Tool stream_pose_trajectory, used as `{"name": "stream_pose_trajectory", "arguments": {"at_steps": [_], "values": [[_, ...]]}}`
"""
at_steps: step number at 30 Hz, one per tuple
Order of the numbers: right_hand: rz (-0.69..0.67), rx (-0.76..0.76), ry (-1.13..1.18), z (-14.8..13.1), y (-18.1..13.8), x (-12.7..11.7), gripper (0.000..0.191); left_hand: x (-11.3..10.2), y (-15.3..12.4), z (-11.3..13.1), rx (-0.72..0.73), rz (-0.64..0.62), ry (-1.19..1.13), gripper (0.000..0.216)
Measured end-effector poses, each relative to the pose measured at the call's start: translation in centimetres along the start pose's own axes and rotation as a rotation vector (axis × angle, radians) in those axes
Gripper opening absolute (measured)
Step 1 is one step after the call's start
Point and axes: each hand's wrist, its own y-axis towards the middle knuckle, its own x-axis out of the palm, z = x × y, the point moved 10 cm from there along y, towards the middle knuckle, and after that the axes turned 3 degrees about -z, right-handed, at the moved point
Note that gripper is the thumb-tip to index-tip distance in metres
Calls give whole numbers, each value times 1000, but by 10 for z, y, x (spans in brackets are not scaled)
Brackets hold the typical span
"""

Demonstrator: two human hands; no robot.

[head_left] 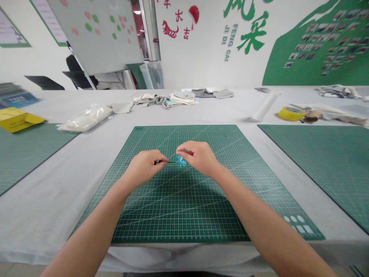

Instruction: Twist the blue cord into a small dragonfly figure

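Note:
My left hand (147, 165) is closed in a pinch on a thin green stem that points right, over the cutting mat. At the stem's end is a small bright blue artificial flower (181, 161) with narrow, spread petals. My right hand (198, 156) is closed too, thumb and fingertips pinched at the flower's upper edge; a small dark green bit shows between its fingers. What exactly those fingertips grip is partly hidden. Beneath both hands lies the green gridded cutting mat (178, 215), with their shadows on it.
More cutting mats lie at left (34, 154) and right (323, 165) on the white-covered table (95, 161). Farther back are a clear plastic bag (88, 117), a yellow packet (19, 119), fabric pieces (180, 98), a white roll (263, 107) and yellow tape (291, 113).

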Motion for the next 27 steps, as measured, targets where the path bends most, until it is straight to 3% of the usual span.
{"name": "stream_pose_trajectory", "arguments": {"at_steps": [8, 17, 21, 27], "values": [[-9, 97, 45, 15, 0, 3, 9, 14, -4, 21, 111, -191, -92, 19], [-109, 341, 404, 54, -1, 19, 16, 4, -8, 30, 145, -222, -392, 14], [-135, 413, 598, 70, -3, 37, 18, -2, -7, 26, 116, -174, -469, 13], [-173, 450, 603, 76, -6, 54, 17, -14, -4, -4, -86, 67, -570, 14]]}}
